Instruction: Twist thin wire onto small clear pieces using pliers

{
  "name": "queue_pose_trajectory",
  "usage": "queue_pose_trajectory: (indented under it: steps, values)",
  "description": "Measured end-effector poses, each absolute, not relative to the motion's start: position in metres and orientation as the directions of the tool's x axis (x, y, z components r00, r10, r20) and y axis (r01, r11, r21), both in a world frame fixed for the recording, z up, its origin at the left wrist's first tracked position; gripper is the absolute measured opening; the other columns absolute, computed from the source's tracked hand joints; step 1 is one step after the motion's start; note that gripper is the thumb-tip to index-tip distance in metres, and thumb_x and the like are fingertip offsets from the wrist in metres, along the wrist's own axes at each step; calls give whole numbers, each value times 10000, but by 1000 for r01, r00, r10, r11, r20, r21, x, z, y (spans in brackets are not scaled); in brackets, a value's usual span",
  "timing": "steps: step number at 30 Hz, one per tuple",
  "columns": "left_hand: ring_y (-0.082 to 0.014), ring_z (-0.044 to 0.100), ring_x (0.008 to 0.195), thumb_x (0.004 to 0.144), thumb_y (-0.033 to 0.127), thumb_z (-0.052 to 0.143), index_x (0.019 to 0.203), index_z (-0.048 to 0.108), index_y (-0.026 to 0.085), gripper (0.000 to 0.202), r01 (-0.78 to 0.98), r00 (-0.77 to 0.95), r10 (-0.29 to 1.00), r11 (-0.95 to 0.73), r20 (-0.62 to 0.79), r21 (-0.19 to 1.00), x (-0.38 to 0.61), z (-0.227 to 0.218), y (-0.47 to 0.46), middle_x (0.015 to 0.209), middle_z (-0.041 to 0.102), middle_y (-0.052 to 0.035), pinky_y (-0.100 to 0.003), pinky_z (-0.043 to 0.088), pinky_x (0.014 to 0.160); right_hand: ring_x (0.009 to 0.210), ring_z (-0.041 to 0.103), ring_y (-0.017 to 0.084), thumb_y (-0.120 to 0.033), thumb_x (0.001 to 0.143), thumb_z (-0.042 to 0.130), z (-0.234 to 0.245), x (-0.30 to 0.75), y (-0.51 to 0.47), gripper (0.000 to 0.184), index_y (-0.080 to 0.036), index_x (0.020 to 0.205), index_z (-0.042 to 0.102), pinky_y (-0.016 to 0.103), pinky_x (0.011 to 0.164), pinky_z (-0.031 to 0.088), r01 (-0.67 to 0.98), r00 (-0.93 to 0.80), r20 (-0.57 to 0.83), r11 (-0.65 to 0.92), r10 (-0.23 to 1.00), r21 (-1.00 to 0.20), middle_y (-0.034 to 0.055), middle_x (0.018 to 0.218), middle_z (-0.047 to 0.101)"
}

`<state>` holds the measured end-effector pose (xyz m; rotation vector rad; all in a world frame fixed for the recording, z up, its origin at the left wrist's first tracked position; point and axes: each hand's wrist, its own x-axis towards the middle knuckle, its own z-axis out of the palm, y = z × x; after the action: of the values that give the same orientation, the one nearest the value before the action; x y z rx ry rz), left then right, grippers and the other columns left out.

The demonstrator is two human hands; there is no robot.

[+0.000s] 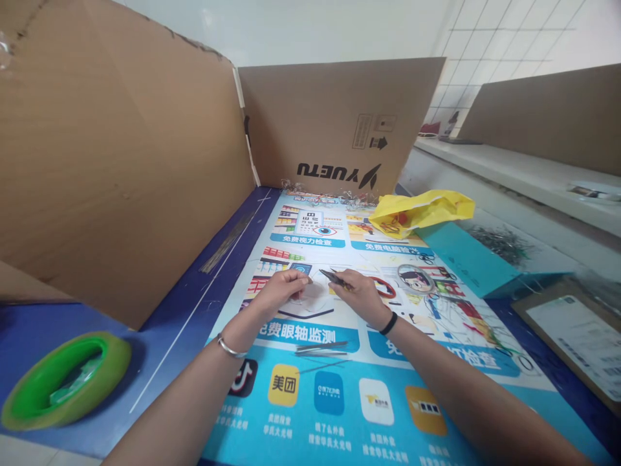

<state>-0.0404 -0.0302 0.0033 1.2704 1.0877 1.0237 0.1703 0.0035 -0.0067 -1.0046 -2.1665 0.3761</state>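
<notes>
Over the middle of the tabletop (187, 315), pliers (334, 279) are gripped in the right hand (361, 294) and a thin piece (311, 281) is pinched in the left hand (287, 286).
The right fingers are wrapped around the pliers, whose nose is pointed toward the left hand; the left fingers are pressed together at the tips, though what exactly is pinched cannot be told. Both hands are held close together, presumably for fine control. Loose wires (323, 350) are laid between the forearms, nearer the front edge, probably for easy reach. Along the left edge a bundle (226, 246) is laid lengthwise, perhaps for order; at the front left corner the tape (48, 369) is set, apparently clear of the arms.
</notes>
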Motion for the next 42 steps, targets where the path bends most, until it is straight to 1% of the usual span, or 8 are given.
queue_pose_trajectory:
  steps: [11, 17, 19, 22, 26, 29, 36, 42]
  values:
    - [-73, 415, 469, 709, 357, 579, 741, 600, 141, 219, 119, 153, 985, 58, -76, 991, -37, 6, -31, 506, 495, 36, -207, 290, 500, 666, 541, 137, -279, 809, 542, -9, 169, 4, 104, -194, 807, 602, 255, 606, 430, 541, -454, 534, 697, 713, -470, 12, 708, 585]
    - [-69, 388, 439, 688, 304, 570, 704, 585, 143, 162, 127, 60, 995, 68, -77, 990, -35, 5, -29, 458, 470, 51, -200, 292, 482, 757, 542, 164, -256, 810, 550, -7, 170, 3, 108, -173, 867, 587, 294, 696, 441, 556, -341, 641, 697, 688, -453, 45, 768, 599]
    - [-71, 395, 449, 685, 291, 562, 680, 572, 148, 144, 128, 27, 999, 42, -46, 991, -34, 7, -29, 465, 472, 52, -200, 306, 491, 780, 538, 173, -245, 812, 544, -10, 170, 3, 112, -165, 877, 587, 306, 721, 437, 562, -374, 671, 732, 640, -385, 56, 782, 605]
    - [-80, 408, 468, 683, 291, 552, 665, 566, 153, 141, 155, -10, 1000, -4, 6, 988, -32, 9, -30, 487, 481, 49, -205, 322, 501, 800, 529, 181, -218, 816, 526, -13, 169, 2, 94, -173, 863, 595, 318, 739, 420, 599, -499, 638, 766, 586, -235, 60, 791, 610]
    - [-93, 431, 503, 690, 284, 526, 688, 584, 157, 140, 241, -26, 999, -34, 41, 970, -31, 11, -32, 527, 494, 39, -212, 332, 519, 798, 511, 187, -209, 819, 510, -12, 169, 0, 103, -178, 846, 605, 324, 729, 391, 688, -542, 593, 719, 595, -93, 66, 780, 604]
    - [-95, 438, 521, 695, 280, 519, 680, 584, 158, 139, 274, 2, 999, -45, 46, 961, -31, 12, -33, 558, 500, 32, -215, 336, 531, 798, 499, 190, -203, 821, 504, -9, 169, -1, 114, -175, 854, 609, 325, 726, 373, 716, -543, 600, 697, 587, -35, 69, 780, 601]
    - [-96, 421, 520, 709, 314, 525, 669, 582, 159, 170, 299, 47, 997, -65, 53, 952, -28, 14, -36, 547, 477, 36, -215, 320, 521, 807, 471, 197, -205, 827, 497, -8, 170, -1, 130, -178, 880, 612, 330, 710, 339, 700, -588, 606, 713, 535, 50, 70, 791, 590]
    - [-88, 408, 492, 715, 319, 516, 676, 554, 160, 168, 277, 92, 996, -39, 14, 960, -28, 10, -35, 535, 459, 41, -208, 314, 492, 789, 449, 197, -178, 860, 441, 0, 172, -4, 169, -175, 898, 606, 342, 709, 312, 667, -677, 565, 719, 472, 198, 67, 775, 575]
